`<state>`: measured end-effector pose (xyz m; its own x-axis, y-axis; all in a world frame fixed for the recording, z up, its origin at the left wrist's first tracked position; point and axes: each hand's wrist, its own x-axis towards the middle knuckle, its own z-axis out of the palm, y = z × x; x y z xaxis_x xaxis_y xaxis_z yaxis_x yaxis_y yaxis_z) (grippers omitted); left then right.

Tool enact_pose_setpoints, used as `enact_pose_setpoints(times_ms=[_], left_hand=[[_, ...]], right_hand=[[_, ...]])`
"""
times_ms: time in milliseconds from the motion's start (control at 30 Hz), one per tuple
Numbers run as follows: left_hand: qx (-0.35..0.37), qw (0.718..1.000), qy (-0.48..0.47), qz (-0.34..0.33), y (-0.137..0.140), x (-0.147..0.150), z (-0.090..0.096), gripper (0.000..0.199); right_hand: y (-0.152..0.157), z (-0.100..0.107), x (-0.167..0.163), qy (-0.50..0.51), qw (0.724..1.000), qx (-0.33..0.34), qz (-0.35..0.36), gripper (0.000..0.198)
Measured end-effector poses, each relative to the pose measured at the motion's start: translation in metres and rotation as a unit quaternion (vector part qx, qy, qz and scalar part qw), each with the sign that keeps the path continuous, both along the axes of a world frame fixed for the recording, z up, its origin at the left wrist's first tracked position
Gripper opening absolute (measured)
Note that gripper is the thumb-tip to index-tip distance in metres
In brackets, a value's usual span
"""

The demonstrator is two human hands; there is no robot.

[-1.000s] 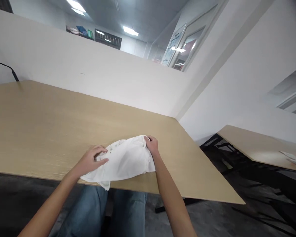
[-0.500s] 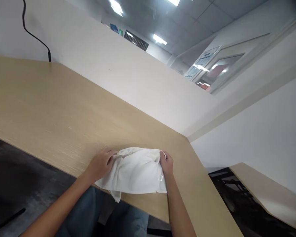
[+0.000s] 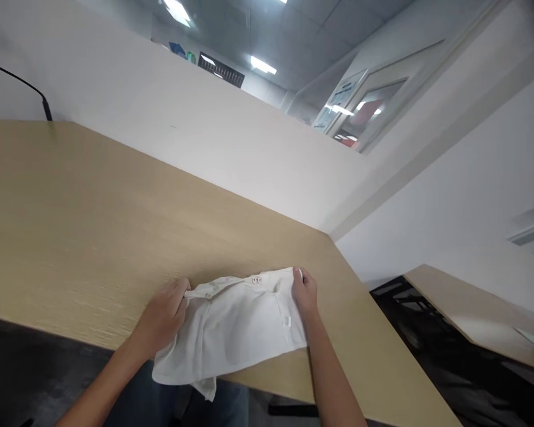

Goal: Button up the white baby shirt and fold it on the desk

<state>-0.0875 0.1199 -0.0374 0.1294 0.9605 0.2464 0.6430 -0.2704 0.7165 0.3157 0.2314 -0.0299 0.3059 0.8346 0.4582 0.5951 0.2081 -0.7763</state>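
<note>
A white piece of cloth (image 3: 240,332) is stretched between my two hands at the front edge of the table. It looks like a small garment or towel; which one I cannot tell. Printed motifs and a small red mark show along its far edge, and a small tag sits near its right side. My left hand (image 3: 164,314) is closed on the far left corner. Gripping the far right corner is my right hand (image 3: 305,290), fingers closed. The near part of the cloth hangs over the table edge, a loose corner dangling lowest.
The wooden table (image 3: 115,225) runs along a white partition (image 3: 204,142). A black cable (image 3: 20,80) comes down to the table at the back left. Another table (image 3: 471,302) stands at the right, past a dark gap. My legs are under the near edge.
My left hand has moved left and down, drawing the cloth's far edge straighter, and more of the printed edge shows. My right hand keeps its hold. The view has shifted with the head.
</note>
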Motion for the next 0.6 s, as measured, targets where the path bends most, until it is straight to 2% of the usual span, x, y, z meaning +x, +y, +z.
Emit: enact_pose_setpoints(times_ms=[133,233,400,600], left_hand=[[-0.001,1.000,0.025,-0.006,-0.002,-0.001,0.004,0.011],[-0.007,0.999,0.031,-0.004,-0.001,-0.002,0.005,0.024],[0.027,0.999,-0.035,0.001,0.006,-0.005,0.001,0.038],[0.037,0.992,-0.093,0.072,0.008,-0.011,0.002,0.042]], right_hand=[[-0.003,-0.004,-0.002,0.016,1.000,-0.003,-0.015,0.044],[-0.009,-0.007,-0.005,0.024,0.999,-0.002,-0.022,0.042],[-0.028,-0.006,-0.007,0.031,0.999,-0.005,-0.006,0.049],[-0.045,-0.009,-0.009,0.050,0.998,-0.016,0.041,0.056]])
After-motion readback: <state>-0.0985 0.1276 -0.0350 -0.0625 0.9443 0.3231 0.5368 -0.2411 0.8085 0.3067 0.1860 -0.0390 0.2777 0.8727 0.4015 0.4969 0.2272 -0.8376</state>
